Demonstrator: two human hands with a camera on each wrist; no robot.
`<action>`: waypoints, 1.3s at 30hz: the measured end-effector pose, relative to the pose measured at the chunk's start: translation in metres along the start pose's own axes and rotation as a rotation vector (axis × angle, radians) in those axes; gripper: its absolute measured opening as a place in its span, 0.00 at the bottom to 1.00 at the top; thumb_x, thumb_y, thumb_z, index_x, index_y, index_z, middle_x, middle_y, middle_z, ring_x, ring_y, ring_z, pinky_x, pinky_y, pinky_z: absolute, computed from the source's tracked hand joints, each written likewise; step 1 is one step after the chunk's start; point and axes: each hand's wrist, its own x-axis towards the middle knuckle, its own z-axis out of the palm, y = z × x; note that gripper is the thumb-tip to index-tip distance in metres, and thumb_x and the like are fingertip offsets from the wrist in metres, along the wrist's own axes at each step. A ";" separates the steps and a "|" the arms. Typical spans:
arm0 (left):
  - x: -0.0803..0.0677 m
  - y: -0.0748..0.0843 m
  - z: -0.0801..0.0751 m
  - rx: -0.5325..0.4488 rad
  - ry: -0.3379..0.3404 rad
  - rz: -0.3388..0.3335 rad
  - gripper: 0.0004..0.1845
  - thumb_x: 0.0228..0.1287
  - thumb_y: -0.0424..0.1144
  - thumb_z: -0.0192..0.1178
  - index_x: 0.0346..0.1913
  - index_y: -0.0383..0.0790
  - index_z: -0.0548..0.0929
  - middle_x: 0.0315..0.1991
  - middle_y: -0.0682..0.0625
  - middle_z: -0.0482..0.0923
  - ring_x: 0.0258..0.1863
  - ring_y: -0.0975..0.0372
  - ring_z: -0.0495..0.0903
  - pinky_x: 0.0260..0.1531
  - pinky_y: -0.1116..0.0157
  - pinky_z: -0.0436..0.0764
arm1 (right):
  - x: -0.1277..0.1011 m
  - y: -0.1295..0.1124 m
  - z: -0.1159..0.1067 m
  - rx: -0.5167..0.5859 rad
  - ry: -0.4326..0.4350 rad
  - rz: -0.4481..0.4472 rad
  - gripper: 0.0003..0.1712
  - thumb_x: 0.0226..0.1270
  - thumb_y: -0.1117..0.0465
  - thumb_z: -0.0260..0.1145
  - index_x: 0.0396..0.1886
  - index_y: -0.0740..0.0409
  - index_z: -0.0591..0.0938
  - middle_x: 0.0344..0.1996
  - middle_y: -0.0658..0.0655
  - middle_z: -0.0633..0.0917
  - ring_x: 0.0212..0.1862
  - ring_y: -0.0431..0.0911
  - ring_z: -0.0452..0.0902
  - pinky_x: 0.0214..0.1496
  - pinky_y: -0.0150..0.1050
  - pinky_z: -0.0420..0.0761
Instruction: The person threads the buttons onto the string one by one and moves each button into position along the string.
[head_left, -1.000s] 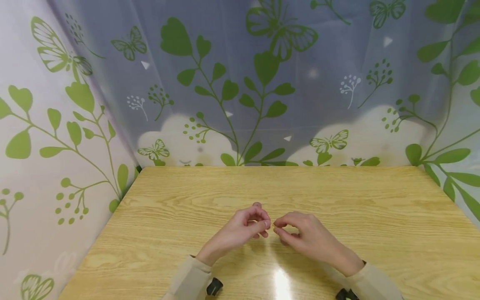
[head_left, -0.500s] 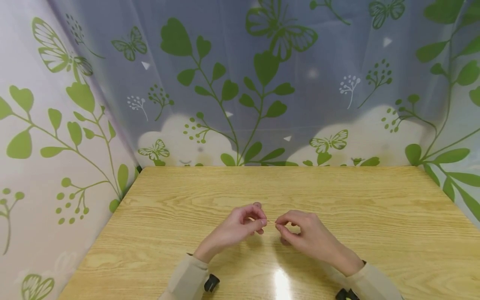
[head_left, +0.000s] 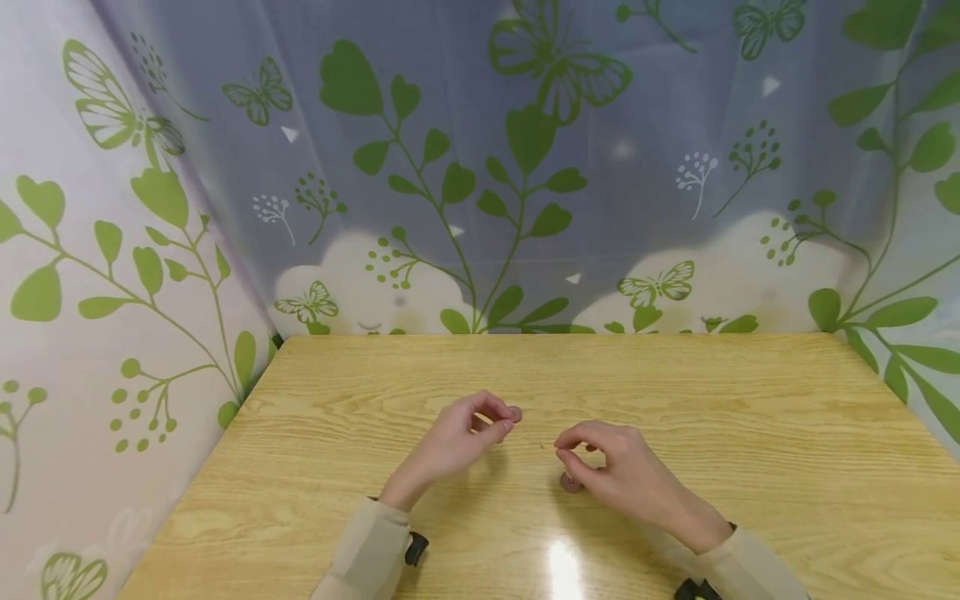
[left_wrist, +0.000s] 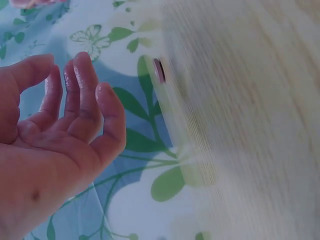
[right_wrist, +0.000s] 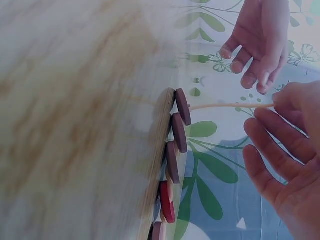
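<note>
My right hand [head_left: 618,467] pinches a thin orange cord [right_wrist: 225,105] between thumb and forefinger, with the other fingers loosely bent. In the right wrist view the cord runs from the fingertips to the nearest of several flat, round, brown button-like discs [right_wrist: 173,162] on the table; one red disc [right_wrist: 167,202] is among them. In the head view one brown disc [head_left: 572,482] shows beneath this hand, which hides the others. My left hand [head_left: 457,437] is raised to the left, fingers loosely curved, nothing seen in them. A single brown disc [left_wrist: 159,70] lies just beyond its fingertips.
The wood-grain table [head_left: 360,383] extends around both hands. A printed cloth [head_left: 420,167] with leaves and butterflies hangs along the table's back and sides. Black straps [head_left: 417,548] are on the wrists below beige sleeves.
My left hand has moved up and left, away from my right hand and the cord's end. The right hand shifts slightly right, and more of the disc beneath it shows.
</note>
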 end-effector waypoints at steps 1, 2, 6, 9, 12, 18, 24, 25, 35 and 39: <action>0.001 -0.001 -0.001 0.027 0.007 0.002 0.06 0.75 0.41 0.61 0.46 0.42 0.82 0.56 0.45 0.87 0.43 0.58 0.84 0.45 0.64 0.84 | 0.000 0.000 0.000 0.003 -0.001 0.000 0.12 0.65 0.70 0.72 0.38 0.47 0.86 0.34 0.47 0.91 0.35 0.33 0.85 0.39 0.43 0.87; 0.002 -0.001 -0.002 0.044 0.010 0.001 0.06 0.75 0.41 0.61 0.46 0.43 0.82 0.55 0.46 0.87 0.43 0.60 0.84 0.44 0.66 0.83 | 0.000 0.000 0.000 0.004 -0.001 -0.001 0.12 0.64 0.70 0.72 0.38 0.47 0.86 0.34 0.48 0.91 0.35 0.33 0.85 0.39 0.43 0.87; 0.007 -0.005 -0.004 0.124 0.025 0.002 0.05 0.74 0.40 0.61 0.46 0.43 0.82 0.50 0.48 0.88 0.42 0.62 0.83 0.45 0.67 0.83 | 0.000 0.000 -0.001 0.001 0.009 -0.023 0.12 0.63 0.71 0.72 0.38 0.48 0.86 0.34 0.49 0.91 0.36 0.32 0.85 0.38 0.43 0.87; 0.012 -0.008 -0.005 0.215 0.031 -0.008 0.07 0.73 0.40 0.61 0.48 0.42 0.83 0.48 0.49 0.86 0.41 0.62 0.82 0.45 0.65 0.83 | 0.001 0.000 -0.001 0.004 0.018 -0.039 0.12 0.62 0.72 0.73 0.38 0.49 0.86 0.34 0.49 0.91 0.36 0.33 0.85 0.37 0.43 0.87; 0.016 -0.011 -0.006 0.311 0.030 -0.024 0.09 0.72 0.40 0.62 0.50 0.42 0.83 0.47 0.49 0.84 0.41 0.62 0.82 0.44 0.63 0.83 | 0.001 0.001 -0.001 0.008 0.021 -0.048 0.13 0.61 0.72 0.73 0.38 0.49 0.86 0.34 0.48 0.91 0.37 0.34 0.85 0.37 0.43 0.87; 0.021 -0.016 -0.005 0.401 0.019 -0.020 0.10 0.72 0.40 0.62 0.51 0.41 0.83 0.48 0.46 0.84 0.41 0.59 0.84 0.45 0.60 0.84 | 0.001 0.003 -0.001 0.019 0.022 -0.064 0.15 0.60 0.73 0.73 0.39 0.49 0.87 0.35 0.46 0.91 0.37 0.34 0.85 0.37 0.42 0.87; 0.026 -0.022 -0.005 0.425 0.008 -0.017 0.12 0.72 0.41 0.63 0.53 0.40 0.82 0.48 0.46 0.84 0.43 0.58 0.84 0.45 0.58 0.85 | 0.001 0.005 0.000 0.030 0.032 -0.092 0.12 0.63 0.72 0.72 0.41 0.50 0.87 0.34 0.48 0.91 0.36 0.34 0.84 0.36 0.41 0.87; 0.027 -0.024 -0.005 0.426 0.002 -0.015 0.13 0.72 0.41 0.63 0.53 0.40 0.82 0.49 0.45 0.84 0.44 0.58 0.84 0.45 0.58 0.84 | 0.000 0.005 0.000 0.030 0.030 -0.091 0.12 0.63 0.71 0.72 0.41 0.51 0.88 0.34 0.49 0.91 0.36 0.35 0.84 0.36 0.41 0.87; 0.040 -0.023 -0.005 0.425 -0.076 -0.039 0.20 0.74 0.51 0.60 0.60 0.42 0.80 0.56 0.41 0.82 0.52 0.52 0.84 0.54 0.52 0.83 | -0.001 0.005 -0.002 0.026 0.022 -0.088 0.12 0.64 0.71 0.72 0.43 0.52 0.88 0.35 0.48 0.90 0.37 0.36 0.85 0.35 0.40 0.87; 0.044 -0.022 -0.004 0.452 -0.099 -0.044 0.20 0.76 0.50 0.58 0.61 0.43 0.80 0.58 0.42 0.80 0.56 0.51 0.82 0.56 0.50 0.82 | -0.001 0.005 -0.002 0.020 0.032 -0.092 0.13 0.62 0.72 0.73 0.42 0.52 0.88 0.35 0.47 0.90 0.37 0.37 0.85 0.36 0.37 0.86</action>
